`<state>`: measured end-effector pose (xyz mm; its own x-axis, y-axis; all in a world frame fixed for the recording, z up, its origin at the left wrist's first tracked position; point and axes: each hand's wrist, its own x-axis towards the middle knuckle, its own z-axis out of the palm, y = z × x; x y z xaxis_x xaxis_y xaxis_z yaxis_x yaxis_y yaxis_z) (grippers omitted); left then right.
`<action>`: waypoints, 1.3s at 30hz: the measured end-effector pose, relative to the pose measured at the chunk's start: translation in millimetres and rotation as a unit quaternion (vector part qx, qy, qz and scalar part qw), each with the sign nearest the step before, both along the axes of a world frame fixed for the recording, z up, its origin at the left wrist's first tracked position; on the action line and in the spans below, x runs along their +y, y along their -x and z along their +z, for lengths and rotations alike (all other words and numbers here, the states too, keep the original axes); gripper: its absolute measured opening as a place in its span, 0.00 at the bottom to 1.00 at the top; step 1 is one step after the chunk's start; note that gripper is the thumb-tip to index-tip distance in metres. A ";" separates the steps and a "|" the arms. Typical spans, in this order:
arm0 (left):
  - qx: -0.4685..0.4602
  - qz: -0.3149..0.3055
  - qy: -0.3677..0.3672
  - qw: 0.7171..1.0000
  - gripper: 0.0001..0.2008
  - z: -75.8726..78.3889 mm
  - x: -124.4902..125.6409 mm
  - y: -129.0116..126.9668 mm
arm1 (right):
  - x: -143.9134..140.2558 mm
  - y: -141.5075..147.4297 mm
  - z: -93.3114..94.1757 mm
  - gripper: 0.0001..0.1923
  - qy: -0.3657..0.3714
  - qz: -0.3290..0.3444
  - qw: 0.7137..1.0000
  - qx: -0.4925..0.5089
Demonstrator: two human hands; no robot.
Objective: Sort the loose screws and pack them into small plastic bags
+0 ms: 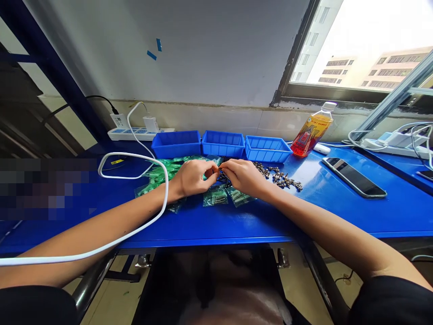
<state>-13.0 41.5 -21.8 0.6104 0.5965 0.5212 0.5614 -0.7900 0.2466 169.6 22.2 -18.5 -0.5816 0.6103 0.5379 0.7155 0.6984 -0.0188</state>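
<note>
My left hand (196, 177) and my right hand (244, 176) meet over the middle of the blue table, fingertips almost touching. Both are closed in a pinch, and whatever sits between the fingers is too small to make out. Under and left of my left hand spreads a heap of green plastic packets (158, 174). Two clear packets with small metal parts, a left one (215, 197) and a right one (238, 197), lie just in front of my hands. To the right of my right hand is a scatter of small dark metal pieces (284, 179), partly hidden behind it.
Three blue bins, left (176, 144), middle (223, 144) and right (268, 150), stand in a row behind my hands. Further right are a drink bottle (311, 131) and a phone (354, 177). A white cable (166, 189) loops across my left forearm from a power strip (130, 134).
</note>
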 end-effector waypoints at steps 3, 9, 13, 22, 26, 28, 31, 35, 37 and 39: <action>-0.022 0.005 -0.015 1.000 0.10 -0.5 0.3 0.2 | -1.7 -0.1 0.8 0.10 0.006 -0.006 1.000 0.010; -0.049 -0.021 -0.032 0.998 0.14 -1.1 1.1 0.7 | -5.9 1.3 1.8 0.10 0.015 -0.013 0.997 0.068; -0.047 -0.013 -0.017 0.999 0.18 -1.4 0.3 0.2 | -5.5 3.0 0.8 0.06 -0.033 -0.022 0.993 0.113; -0.002 -0.042 -0.038 0.998 0.22 -3.1 -1.5 -1.2 | -1.0 7.2 -6.1 0.04 -0.052 -0.044 0.981 0.184; -0.010 -0.051 -0.040 0.998 0.22 -2.8 -2.5 -1.6 | -1.4 7.6 -6.7 0.03 -0.054 -0.052 0.975 0.207; -0.016 -0.058 -0.038 0.997 0.22 -2.8 -2.5 -1.7 | -1.8 7.4 -6.5 0.03 -0.061 -0.054 0.974 0.214; -0.024 -0.071 -0.040 0.996 0.22 -3.2 -2.1 -1.8 | -2.3 7.1 -5.9 0.03 -0.066 -0.049 0.975 0.208; -0.031 -0.084 -0.050 0.995 0.22 -3.5 -1.8 -1.4 | -2.9 6.3 -5.3 0.05 -0.062 -0.059 0.979 0.188; -0.028 -0.085 -0.055 0.995 0.22 -3.4 -2.0 -1.3 | -3.1 5.8 -5.4 0.05 -0.060 -0.068 0.980 0.176; -0.021 -0.084 -0.055 0.995 0.22 -3.4 -2.4 -1.2 | -3.2 5.4 -5.6 0.05 -0.064 -0.076 0.981 0.168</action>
